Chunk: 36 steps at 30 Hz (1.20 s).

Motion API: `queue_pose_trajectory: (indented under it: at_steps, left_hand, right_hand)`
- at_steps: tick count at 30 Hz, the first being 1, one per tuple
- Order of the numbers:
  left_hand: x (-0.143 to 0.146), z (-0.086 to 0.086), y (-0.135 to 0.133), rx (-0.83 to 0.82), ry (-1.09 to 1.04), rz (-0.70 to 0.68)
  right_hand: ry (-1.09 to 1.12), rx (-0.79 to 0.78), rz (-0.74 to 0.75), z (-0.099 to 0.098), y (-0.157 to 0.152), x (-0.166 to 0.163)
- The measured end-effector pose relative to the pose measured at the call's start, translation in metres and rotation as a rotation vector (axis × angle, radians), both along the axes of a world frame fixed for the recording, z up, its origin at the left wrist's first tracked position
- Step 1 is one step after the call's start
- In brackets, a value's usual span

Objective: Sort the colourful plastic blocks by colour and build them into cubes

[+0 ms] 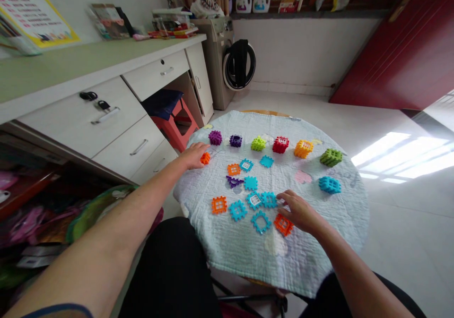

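Note:
A small round table [319,256] covered with a pale quilted cloth holds toy interlocking blocks. My left hand [192,155] reaches to the table's left edge, fingers closed on a small orange block [205,158]. My right hand [300,211] rests on the cloth, fingers curled, touching a blue flat tile [268,199] with an orange tile [283,224] just under it. Several loose blue and orange flat tiles [237,210] lie between my hands. Assembled cubes stand in a row at the back: purple [214,137], green [258,143], red [280,144], orange [302,149].
A desk with drawers [106,115] runs along the left, a red stool [172,125] tucked beneath it. A washing machine [227,63] stands at the back. A dark red door [407,48] is at the right. Toys fill the low shelf [28,214] at my left.

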<state>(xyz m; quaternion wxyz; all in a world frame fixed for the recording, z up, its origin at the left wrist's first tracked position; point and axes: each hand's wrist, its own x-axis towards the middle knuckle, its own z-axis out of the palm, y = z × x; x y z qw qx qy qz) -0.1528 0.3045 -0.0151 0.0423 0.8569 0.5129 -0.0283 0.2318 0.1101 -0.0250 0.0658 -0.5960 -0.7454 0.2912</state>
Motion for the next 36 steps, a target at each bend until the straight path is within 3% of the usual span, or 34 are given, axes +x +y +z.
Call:
queue_pose_trajectory:
  at_steps: [5,12,24,31,36]
  left_hand:
    - [0.053,0.01,-0.04,0.052,-0.153,-0.098]
    - [0.107,-0.002,-0.08,-0.038,-0.144,0.028]
    - [0.11,-0.032,-0.058,-0.013,-0.204,0.121]
    - [0.111,-0.026,-0.051,-0.042,-0.302,0.147]
    - [0.104,-0.024,-0.054,0.11,-0.283,0.195]
  right_hand:
    - [-0.026,0.004,0.005,0.0,0.001,-0.002]
    - [-0.052,-0.005,0.021,0.003,0.0,-0.002]
    - [-0.068,-0.001,0.004,0.004,0.002,-0.004]
    - [-0.08,-0.005,0.02,0.005,0.002,-0.005]
    - [-0.094,-0.003,0.04,0.003,0.002,-0.004]
